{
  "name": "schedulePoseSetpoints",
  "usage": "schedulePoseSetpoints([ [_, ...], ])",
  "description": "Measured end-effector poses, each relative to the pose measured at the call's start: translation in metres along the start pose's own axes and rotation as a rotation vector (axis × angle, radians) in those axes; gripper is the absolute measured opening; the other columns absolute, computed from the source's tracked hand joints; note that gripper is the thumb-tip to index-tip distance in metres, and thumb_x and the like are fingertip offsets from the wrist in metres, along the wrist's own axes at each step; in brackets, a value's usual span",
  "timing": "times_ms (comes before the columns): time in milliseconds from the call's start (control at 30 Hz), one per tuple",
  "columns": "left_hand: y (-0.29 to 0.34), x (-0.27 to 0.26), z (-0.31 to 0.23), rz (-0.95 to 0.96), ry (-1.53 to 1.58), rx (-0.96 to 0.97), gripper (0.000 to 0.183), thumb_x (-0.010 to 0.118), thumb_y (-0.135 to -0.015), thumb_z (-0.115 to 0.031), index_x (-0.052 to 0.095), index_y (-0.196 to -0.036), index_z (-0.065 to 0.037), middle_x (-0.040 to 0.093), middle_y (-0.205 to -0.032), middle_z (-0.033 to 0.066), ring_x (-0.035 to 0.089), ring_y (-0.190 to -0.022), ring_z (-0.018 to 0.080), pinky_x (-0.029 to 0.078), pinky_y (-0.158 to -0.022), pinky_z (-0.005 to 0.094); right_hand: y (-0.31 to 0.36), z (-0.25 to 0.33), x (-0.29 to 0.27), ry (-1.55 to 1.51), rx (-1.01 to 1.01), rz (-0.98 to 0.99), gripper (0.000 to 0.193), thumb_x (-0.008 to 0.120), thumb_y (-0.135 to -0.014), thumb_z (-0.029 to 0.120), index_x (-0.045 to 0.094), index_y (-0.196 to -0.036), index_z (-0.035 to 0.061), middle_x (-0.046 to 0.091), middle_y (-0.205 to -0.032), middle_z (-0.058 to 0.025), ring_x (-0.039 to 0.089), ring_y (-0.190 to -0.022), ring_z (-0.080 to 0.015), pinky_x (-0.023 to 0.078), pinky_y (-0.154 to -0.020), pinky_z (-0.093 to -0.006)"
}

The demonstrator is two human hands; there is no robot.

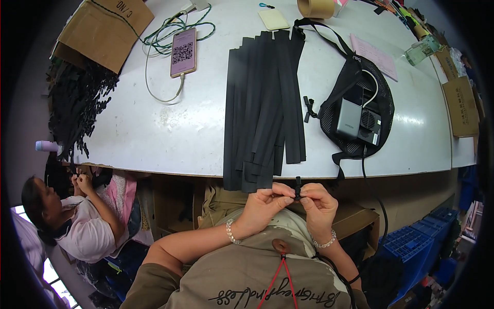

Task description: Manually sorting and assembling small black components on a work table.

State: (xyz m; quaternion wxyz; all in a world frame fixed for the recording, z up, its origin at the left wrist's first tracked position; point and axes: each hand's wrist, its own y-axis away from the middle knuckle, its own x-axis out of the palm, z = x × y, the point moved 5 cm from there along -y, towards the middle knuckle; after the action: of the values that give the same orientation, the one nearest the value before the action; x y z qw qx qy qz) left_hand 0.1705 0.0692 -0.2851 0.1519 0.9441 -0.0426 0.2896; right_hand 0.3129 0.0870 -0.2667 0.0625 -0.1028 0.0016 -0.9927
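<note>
Just off the table's near edge, my left hand (267, 205) and my right hand (319, 206) meet in front of my body. Fingertips of both hands pinch a small black strap piece (298, 186), which stands upright between them; its exact kind is too small to make out. Beside my left hand, a layered stack of long flat black strips (262, 108) lies on the table, some ends hanging over the edge. A couple of similar small black pieces (310, 109) rest to the right of the strips.
A black mesh bag (383, 77) carries a grey power bank (350, 118) with cables. On the white table (170, 134) lie a charging phone (183, 53), a heap of black straps (77, 108) and a cardboard box (105, 33). Another person (87, 221) works at the left; blue crates (411, 247) stand right.
</note>
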Motion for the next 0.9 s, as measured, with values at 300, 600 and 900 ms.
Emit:
schedulePoseSetpoints([
  [300,0.0,0.003,-0.009,0.027,-0.05,0.063,0.009,0.059,-0.082,0.004,0.062,-0.09,-0.001,0.059,-0.099,0.008,0.055,-0.097,0.0152,0.044,-0.088,0.0274,-0.001,0.006,0.0,0.065,-0.065,0.023,0.013,0.061,-0.078,-0.009,0.061,-0.089,-0.0028,0.058,-0.095,-0.0112,0.057,-0.087,-0.0156,0.048,-0.073,-0.0235],
  [600,0.0,0.007,-0.023,0.098,-0.178,0.243,0.004,0.058,-0.084,0.001,0.06,-0.087,0.0,0.06,-0.092,0.0086,0.055,-0.1,0.0222,0.044,-0.089,0.0324,0.001,0.014,0.001,0.139,-0.095,0.049,0.018,0.063,-0.072,-0.012,0.062,-0.087,-0.0018,0.058,-0.094,-0.0121,0.057,-0.085,-0.0151,0.048,-0.071,-0.023],
  [900,-0.002,0.011,-0.02,0.047,-0.077,0.024,0.014,0.057,-0.085,0.002,0.055,-0.099,0.0,0.058,-0.098,0.0059,0.054,-0.098,0.0124,0.045,-0.086,0.0256,-0.012,0.02,0.006,0.14,0.051,0.011,0.019,0.062,-0.073,-0.012,0.061,-0.09,-0.0041,0.058,-0.094,-0.0102,0.057,-0.081,-0.0113,0.049,-0.067,-0.0215],
])
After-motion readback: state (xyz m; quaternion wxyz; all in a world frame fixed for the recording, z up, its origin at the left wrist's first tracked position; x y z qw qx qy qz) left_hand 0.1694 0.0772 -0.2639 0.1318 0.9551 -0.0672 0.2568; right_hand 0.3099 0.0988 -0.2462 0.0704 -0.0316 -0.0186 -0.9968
